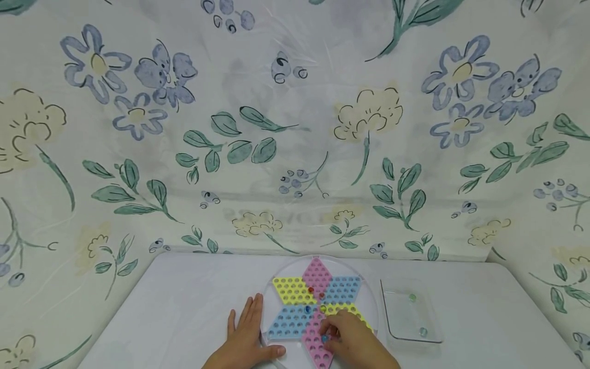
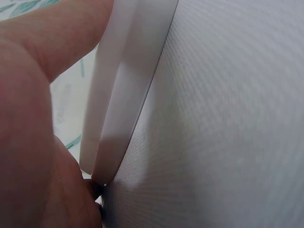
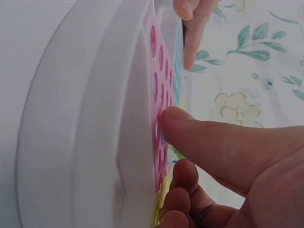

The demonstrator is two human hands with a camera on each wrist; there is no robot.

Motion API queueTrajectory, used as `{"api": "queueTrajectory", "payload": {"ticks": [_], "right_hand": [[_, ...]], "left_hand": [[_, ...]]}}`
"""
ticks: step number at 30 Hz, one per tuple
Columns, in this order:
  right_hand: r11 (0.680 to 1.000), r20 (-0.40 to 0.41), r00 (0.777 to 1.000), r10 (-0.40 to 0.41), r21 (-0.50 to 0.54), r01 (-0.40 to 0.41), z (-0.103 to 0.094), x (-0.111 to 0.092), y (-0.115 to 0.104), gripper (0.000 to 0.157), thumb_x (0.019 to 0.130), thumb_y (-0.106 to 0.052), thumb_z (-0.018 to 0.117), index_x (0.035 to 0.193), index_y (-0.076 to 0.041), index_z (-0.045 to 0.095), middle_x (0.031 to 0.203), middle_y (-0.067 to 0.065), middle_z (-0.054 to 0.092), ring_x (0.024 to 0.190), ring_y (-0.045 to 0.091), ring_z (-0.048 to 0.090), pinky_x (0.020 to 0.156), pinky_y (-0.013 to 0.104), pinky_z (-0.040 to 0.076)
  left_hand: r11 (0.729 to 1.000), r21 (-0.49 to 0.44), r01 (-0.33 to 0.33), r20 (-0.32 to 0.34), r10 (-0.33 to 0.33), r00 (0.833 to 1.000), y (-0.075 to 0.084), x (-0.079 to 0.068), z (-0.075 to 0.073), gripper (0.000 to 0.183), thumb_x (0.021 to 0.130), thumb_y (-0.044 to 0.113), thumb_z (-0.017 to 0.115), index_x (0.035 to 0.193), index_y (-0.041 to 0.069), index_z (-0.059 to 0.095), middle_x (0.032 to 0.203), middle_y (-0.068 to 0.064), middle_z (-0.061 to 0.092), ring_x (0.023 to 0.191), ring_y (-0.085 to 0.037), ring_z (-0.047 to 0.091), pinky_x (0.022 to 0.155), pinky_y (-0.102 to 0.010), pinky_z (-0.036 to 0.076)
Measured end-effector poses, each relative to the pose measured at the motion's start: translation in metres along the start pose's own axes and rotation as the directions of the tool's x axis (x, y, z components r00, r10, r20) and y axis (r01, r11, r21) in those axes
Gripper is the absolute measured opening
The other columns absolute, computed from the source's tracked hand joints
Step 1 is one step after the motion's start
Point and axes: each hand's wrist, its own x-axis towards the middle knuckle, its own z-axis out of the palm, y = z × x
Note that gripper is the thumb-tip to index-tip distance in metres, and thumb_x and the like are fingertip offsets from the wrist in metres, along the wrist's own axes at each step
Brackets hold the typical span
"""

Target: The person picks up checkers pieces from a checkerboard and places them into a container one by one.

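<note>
A round Chinese checkers board (image 1: 369, 287) lies on the table, its star made of pink, yellow and blue perforated sections. My left hand (image 1: 246, 335) rests at the board's left rim, fingers straight along it and thumb at the near edge; the left wrist view shows the white rim (image 2: 128, 85) close up. Over the near pink section (image 1: 318, 353), my right hand (image 1: 352, 335) pinches a blue marble (image 1: 325, 338) between thumb and fingers. Two red marbles (image 1: 311, 290), a dark blue marble (image 1: 308, 309) and a yellow marble (image 1: 323, 309) sit around the star's middle.
To the board's right stands a clear shallow tray (image 1: 405, 338) holding a green marble (image 1: 412, 297) and a pale marble (image 1: 423, 331). The white table (image 1: 193, 297) ends at a flower-patterned sheet (image 1: 313, 154) that hangs behind and at both sides.
</note>
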Motion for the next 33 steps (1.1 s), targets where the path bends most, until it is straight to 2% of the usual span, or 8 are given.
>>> {"api": "queueTrajectory", "payload": {"ticks": [11, 19, 23, 30, 33], "right_hand": [[1.000, -0.018, 1.000, -0.004, 0.007, 0.004, -0.003, -0.002, -0.001, 0.013, 0.086, -0.013, 0.077, 0.097, -0.017, 0.071, 0.085, -0.009, 0.052, 0.079, 0.005, 0.047, 0.070, 0.028, 0.045], [0.995, -0.016, 0.995, 0.094, 0.041, -0.093, -0.007, 0.000, -0.002, 0.012, 0.087, -0.014, 0.075, 0.097, -0.018, 0.071, 0.088, -0.007, 0.056, 0.083, 0.013, 0.051, 0.073, 0.033, 0.047], [0.995, -0.017, 0.996, 0.091, 0.032, -0.091, -0.011, 0.000, -0.003, 0.011, 0.088, -0.016, 0.074, 0.098, -0.016, 0.071, 0.089, -0.005, 0.056, 0.082, 0.014, 0.052, 0.073, 0.034, 0.048], [0.985, -0.010, 0.985, 0.170, 0.039, -0.169, -0.018, 0.001, -0.007, 0.013, 0.089, -0.017, 0.076, 0.100, -0.015, 0.070, 0.090, -0.003, 0.057, 0.084, 0.018, 0.052, 0.077, 0.039, 0.048], [0.987, -0.024, 0.987, 0.158, 0.035, -0.157, -0.020, 0.000, -0.007, 0.013, 0.089, -0.017, 0.076, 0.100, -0.015, 0.070, 0.090, -0.003, 0.057, 0.084, 0.017, 0.052, 0.078, 0.039, 0.049]], "left_hand": [[1.000, -0.008, -0.013, 0.005, 0.013, 1.000, 0.002, 0.000, -0.001, 0.132, 0.073, 0.060, 0.081, 0.155, -0.013, 0.008, 0.163, -0.032, 0.009, 0.150, -0.048, 0.003, 0.111, -0.070, -0.010], [1.000, 0.002, 0.002, 0.011, -0.002, 1.000, 0.001, 0.001, 0.000, 0.132, 0.073, 0.061, 0.081, 0.155, -0.013, 0.009, 0.163, -0.032, 0.011, 0.150, -0.048, 0.004, 0.112, -0.070, -0.009], [1.000, -0.011, -0.010, 0.003, 0.010, 1.000, 0.000, 0.000, 0.001, 0.132, 0.073, 0.061, 0.081, 0.155, -0.013, 0.009, 0.163, -0.032, 0.010, 0.150, -0.048, 0.003, 0.112, -0.069, -0.010], [1.000, -0.011, -0.012, -0.001, 0.012, 1.000, 0.000, -0.001, 0.001, 0.131, 0.074, 0.062, 0.080, 0.154, -0.014, 0.009, 0.162, -0.032, 0.010, 0.150, -0.049, 0.004, 0.112, -0.070, -0.010], [1.000, -0.008, -0.018, -0.001, 0.018, 1.000, 0.001, -0.001, 0.000, 0.129, 0.075, 0.059, 0.080, 0.154, -0.014, 0.009, 0.162, -0.032, 0.010, 0.150, -0.049, 0.003, 0.112, -0.070, -0.010]]}}
